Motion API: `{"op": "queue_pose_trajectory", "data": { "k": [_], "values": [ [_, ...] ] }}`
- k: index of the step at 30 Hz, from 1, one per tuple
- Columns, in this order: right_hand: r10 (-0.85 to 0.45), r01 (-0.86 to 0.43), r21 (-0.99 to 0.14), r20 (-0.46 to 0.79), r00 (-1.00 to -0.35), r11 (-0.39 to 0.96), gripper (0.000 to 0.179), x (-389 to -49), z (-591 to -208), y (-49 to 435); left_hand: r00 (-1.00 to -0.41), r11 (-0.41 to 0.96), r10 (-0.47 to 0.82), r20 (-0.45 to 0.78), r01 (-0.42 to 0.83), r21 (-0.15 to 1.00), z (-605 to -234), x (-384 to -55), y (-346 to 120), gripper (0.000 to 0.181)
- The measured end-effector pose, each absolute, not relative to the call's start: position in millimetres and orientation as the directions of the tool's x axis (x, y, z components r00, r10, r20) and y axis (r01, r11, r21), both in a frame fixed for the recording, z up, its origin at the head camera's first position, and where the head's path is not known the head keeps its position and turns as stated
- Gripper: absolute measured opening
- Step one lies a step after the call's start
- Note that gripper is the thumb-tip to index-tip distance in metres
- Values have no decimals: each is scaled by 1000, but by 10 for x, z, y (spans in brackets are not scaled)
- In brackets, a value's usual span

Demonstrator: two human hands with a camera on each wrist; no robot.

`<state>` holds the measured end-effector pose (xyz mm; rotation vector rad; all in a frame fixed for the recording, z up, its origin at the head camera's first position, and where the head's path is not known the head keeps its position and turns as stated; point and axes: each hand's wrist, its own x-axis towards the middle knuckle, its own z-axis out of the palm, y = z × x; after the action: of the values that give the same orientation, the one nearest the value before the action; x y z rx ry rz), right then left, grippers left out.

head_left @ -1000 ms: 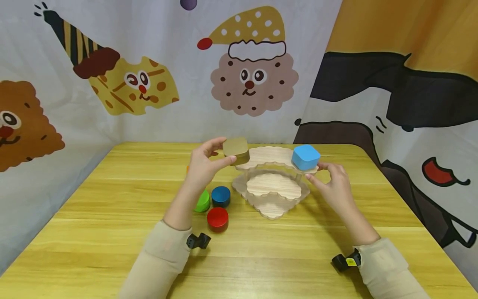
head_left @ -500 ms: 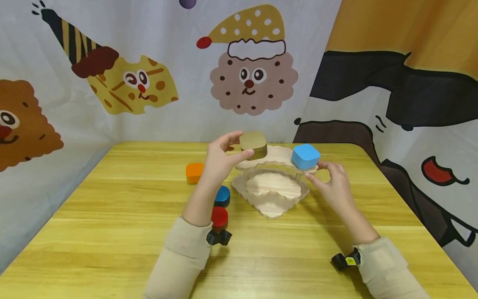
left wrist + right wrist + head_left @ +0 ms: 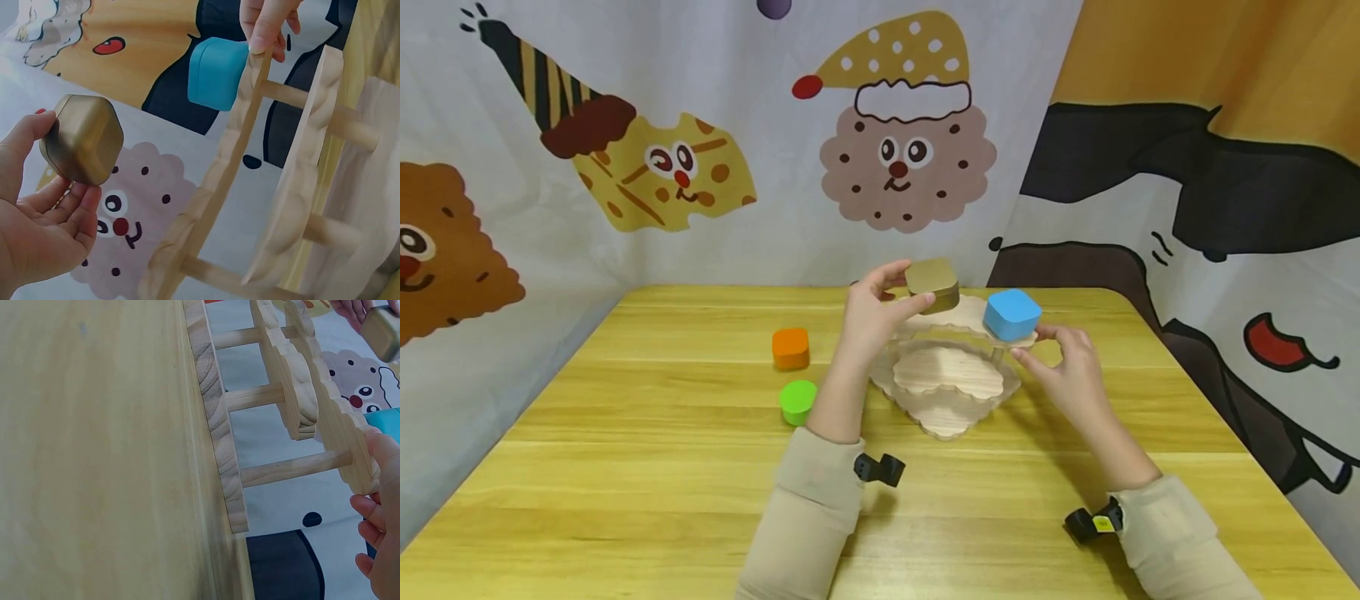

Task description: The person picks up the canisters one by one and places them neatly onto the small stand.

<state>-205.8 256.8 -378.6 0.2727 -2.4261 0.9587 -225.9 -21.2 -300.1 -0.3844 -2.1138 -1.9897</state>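
Note:
My left hand (image 3: 872,321) grips a gold rounded-square tin (image 3: 932,285) between thumb and fingers, above the left part of a tiered wooden stand (image 3: 947,371). In the left wrist view the gold tin (image 3: 84,139) is apart from the stand's top tier (image 3: 219,169). On the right end of that tier sits a light blue rounded-square tin (image 3: 1012,314). My right hand (image 3: 1071,362) pinches the tier's right end beside the blue tin, as the right wrist view shows with the thumb on the scalloped edge (image 3: 359,462).
An orange tin (image 3: 791,348) and a green round tin (image 3: 797,402) stand on the wooden table (image 3: 662,467) left of the stand. My left forearm hides the spot where red and dark blue tins stood. A printed curtain (image 3: 700,250) hangs behind the table.
My left hand has moved right with the gold tin, from beside the stand to over its top tier. The orange tin has come into sight. My right hand has stayed in place.

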Motion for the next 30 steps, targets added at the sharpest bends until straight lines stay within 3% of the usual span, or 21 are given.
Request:
{"op": "queue_pose_trajectory", "data": {
  "k": [18,30],
  "values": [
    [6,-347,-584,517,-856,734,46,-2045,-3791,2571,-966,36,-24,258,257,966,-3193,-2413,113,59],
    [0,-362,-581,528,-849,729,46,-2064,-3789,2568,-947,47,-14,320,319,947,-3329,-2499,201,62]
  ]
}}
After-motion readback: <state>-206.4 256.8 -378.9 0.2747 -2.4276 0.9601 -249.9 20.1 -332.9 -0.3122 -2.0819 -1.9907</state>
